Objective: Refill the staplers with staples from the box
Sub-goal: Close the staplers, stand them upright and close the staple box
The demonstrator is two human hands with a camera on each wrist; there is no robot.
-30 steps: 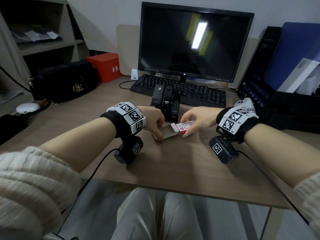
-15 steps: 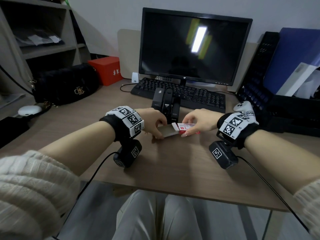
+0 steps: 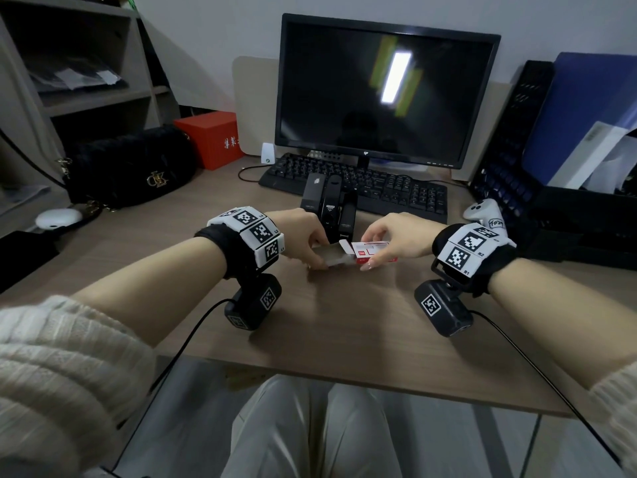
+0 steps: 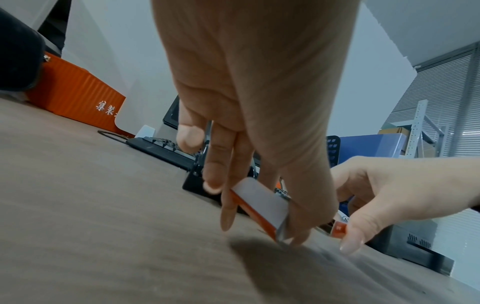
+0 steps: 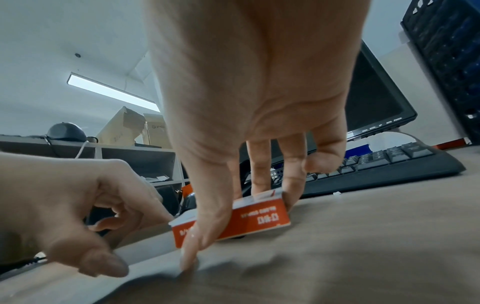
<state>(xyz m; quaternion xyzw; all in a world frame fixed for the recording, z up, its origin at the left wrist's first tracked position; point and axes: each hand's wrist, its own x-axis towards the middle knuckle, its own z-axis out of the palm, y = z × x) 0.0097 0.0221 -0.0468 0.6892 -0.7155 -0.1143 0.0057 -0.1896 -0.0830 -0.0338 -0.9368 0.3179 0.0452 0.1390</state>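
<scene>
A small red and white staple box (image 3: 375,252) lies on the wooden desk (image 3: 344,322). My right hand (image 3: 369,251) pinches its outer sleeve (image 5: 249,218) between thumb and fingers. Its grey inner tray (image 3: 331,256) sticks out to the left with the end flap open. My left hand (image 3: 315,262) pinches that tray (image 4: 259,203) from both sides. Three black staplers (image 3: 329,208) stand side by side just behind the box, closed. The tray's contents are hidden by my fingers.
A black keyboard (image 3: 379,188) and monitor (image 3: 386,91) stand behind the staplers. At the left are a black handbag (image 3: 134,170) and a red box (image 3: 213,138). A black file rack (image 3: 565,188) with blue folders fills the right side. A white controller (image 3: 482,212) lies beside it.
Both hands keep their hold on the box and its tray. The tray sticks out about as far as before. The head view has tilted slightly.
</scene>
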